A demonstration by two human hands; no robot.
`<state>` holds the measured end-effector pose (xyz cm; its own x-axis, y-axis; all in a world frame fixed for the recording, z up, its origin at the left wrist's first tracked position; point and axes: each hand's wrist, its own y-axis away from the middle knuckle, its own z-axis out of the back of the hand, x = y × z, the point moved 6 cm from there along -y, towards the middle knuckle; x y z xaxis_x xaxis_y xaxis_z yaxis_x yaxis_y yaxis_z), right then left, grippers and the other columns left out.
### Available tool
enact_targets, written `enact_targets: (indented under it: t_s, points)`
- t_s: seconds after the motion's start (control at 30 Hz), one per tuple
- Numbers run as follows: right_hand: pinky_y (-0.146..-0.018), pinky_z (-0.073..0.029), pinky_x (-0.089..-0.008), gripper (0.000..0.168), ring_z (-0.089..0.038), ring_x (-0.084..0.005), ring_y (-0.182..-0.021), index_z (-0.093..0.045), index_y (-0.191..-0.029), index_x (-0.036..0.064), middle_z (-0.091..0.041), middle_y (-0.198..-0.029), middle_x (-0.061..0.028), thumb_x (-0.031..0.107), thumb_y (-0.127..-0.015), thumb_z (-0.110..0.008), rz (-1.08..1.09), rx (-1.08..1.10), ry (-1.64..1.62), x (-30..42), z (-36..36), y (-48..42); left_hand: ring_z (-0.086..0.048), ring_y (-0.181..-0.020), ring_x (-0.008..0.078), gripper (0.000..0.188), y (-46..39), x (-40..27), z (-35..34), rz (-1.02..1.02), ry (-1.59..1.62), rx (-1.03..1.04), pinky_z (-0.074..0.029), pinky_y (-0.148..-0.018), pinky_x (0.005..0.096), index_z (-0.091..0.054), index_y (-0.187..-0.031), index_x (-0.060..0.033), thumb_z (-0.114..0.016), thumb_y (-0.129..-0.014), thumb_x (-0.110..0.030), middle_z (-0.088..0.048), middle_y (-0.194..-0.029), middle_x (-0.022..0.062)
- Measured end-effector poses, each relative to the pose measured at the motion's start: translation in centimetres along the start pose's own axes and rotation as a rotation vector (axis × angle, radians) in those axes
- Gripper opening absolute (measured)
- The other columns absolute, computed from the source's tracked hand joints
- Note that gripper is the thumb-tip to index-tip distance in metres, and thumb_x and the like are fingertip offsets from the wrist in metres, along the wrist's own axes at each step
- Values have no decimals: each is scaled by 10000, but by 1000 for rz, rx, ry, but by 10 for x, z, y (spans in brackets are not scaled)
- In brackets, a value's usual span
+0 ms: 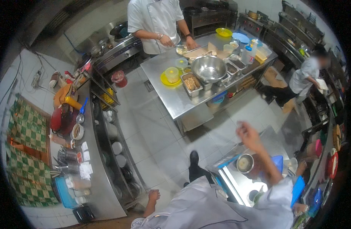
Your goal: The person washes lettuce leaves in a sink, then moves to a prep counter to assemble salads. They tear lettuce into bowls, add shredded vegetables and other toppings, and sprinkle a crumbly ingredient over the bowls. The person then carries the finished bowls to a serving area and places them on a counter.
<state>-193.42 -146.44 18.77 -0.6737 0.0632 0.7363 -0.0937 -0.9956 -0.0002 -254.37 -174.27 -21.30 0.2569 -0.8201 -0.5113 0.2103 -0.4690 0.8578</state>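
Observation:
My left hand (154, 195) hangs low at my side, near the end of the metal counter. Its fingers look loosely curled, and I see nothing in it. Raised over the area to my right, my right hand (247, 136) is motion-blurred, with fingers partly apart and nothing visible in them. Below that forearm, a round metal bowl (245, 163) with pale contents stands on a brightly lit work surface (234, 179). A blue plastic container (277, 163) is partly behind the forearm. Green vegetables (259, 197) lie close to my sleeve.
Ahead, a co-worker (155, 25) works at a stainless-steel table (175, 106) bearing a large mixing bowl (209, 68) and a pan of food (192, 84). Another person (304, 74) walks at the right. Along the left runs a counter (102, 183) above shelved dishes (117, 148).

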Motion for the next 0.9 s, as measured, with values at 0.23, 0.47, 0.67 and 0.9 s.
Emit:
enact_targets:
  t_s: [0.23,0.47,0.67,0.9]
  points:
    - [-785,-551,-493,369,-723,-399,-907,-653,-1179,41,-739,-944,-217,339,-963,-639,135,-401,110,17,35,-355,-673,-749,226,256,-24,-120,27,18,-469,-349,-543,-613,363,-661,-1059,-29,-693,-922,-244,-683,-906,97]
    - [-894,-544,-531,557,-699,-461,-995,-572,-1192,-55,-710,-1050,-296,416,-914,-672,-187,-583,369,-128,48,-638,-672,-737,241,281,-53,-273,-40,27,-547,-473,-545,-612,380,-660,-1090,-26,-708,-914,-239,-680,-907,106]
    - [-1053,-503,-455,1156,-577,-422,-1280,-361,-1390,-115,-565,-1357,-305,675,-692,-835,-629,-476,447,-219,35,-750,-671,-727,255,305,-62,-351,-74,27,-585,-539,-547,-610,395,-659,-1116,-23,-720,-907,-235,-678,-908,114]
    - [-998,-547,-491,1192,-612,-413,-1233,-300,-1443,-5,-538,-1383,-283,509,-585,-948,-689,-529,376,-233,24,-776,-670,-715,270,336,-64,-393,-62,12,-649,-617,-549,-609,413,-658,-1147,-19,-735,-898,-231,-676,-909,123]
